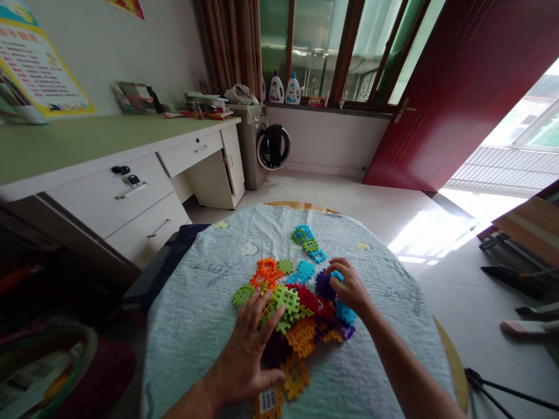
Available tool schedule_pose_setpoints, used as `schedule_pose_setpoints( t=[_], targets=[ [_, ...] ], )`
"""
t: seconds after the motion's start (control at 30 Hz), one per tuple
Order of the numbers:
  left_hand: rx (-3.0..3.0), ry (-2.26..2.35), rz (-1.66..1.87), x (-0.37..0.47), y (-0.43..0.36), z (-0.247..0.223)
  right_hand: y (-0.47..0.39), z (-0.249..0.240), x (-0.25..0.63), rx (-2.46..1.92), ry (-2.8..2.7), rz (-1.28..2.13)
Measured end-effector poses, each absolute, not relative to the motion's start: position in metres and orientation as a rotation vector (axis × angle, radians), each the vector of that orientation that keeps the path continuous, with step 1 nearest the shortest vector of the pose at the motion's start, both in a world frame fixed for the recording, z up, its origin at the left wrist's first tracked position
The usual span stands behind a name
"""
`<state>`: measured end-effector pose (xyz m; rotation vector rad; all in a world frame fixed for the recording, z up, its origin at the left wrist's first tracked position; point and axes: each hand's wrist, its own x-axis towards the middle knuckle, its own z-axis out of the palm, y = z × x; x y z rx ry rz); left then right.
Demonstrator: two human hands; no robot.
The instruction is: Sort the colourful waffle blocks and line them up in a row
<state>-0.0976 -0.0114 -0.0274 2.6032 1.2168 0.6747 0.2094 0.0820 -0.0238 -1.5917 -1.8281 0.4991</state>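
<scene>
Nearest the person, an amber window piece is running out of sight below, the left hand partly covering it. That hand is spreading its fingers wide, palm down, over the heap, hiding some of a lime lattice piece; a dark piece is sitting too shadowed to make out. Farther along, the right hand is curling narrowly at a small blue piece; I can't tell whether it's gripping. Beyond, a blue-green strip is lying on the tablecloth.
</scene>
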Motion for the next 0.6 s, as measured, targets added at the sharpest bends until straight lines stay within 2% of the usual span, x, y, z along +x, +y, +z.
schedule_pose_setpoints(
  t=[0.13,0.3,0.4,0.6],
  targets=[
    [2.671,1.242,0.731,-0.100,-0.032,-0.052,0.159,-0.019,0.191,-1.920,-1.899,0.495],
    [2.747,1.368,0.810,-0.094,-0.036,-0.077,0.237,-0.022,0.160,-2.018,-1.926,0.507],
    [2.735,1.494,0.812,-0.091,-0.035,-0.077,0.257,-0.031,0.150,-2.029,-1.957,0.528],
    [2.802,1.442,0.790,-0.090,-0.031,-0.064,0.246,-0.043,0.145,-1.870,-2.091,0.537]
  ],
)
